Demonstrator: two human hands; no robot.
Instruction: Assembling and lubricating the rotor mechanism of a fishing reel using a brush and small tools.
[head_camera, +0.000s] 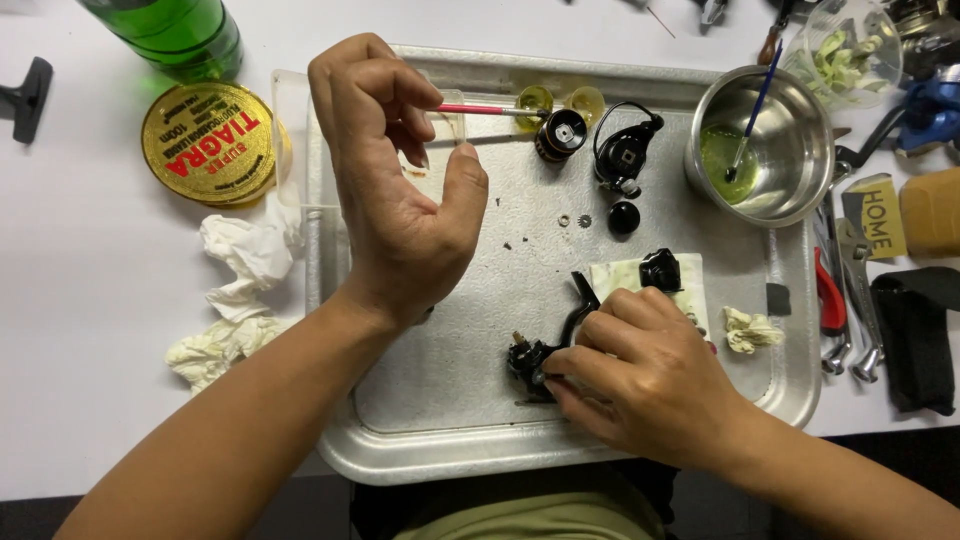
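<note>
Left hand (395, 190) pinching red-handled brush (480, 110) above metal tray (440, 400); right hand (640, 375) clamped on black reel part (535, 358), steadying it.

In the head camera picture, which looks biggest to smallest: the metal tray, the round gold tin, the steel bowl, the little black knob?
1. Rectangular silver metal tray
2. Round steel bowl and round gold tin: look alike, too close to rank
3. Small round black knob

hands (400, 190) – 2; brushes (480, 110) – 2; steel bowl (800, 190) – 1; tray (450, 450) – 1
</note>
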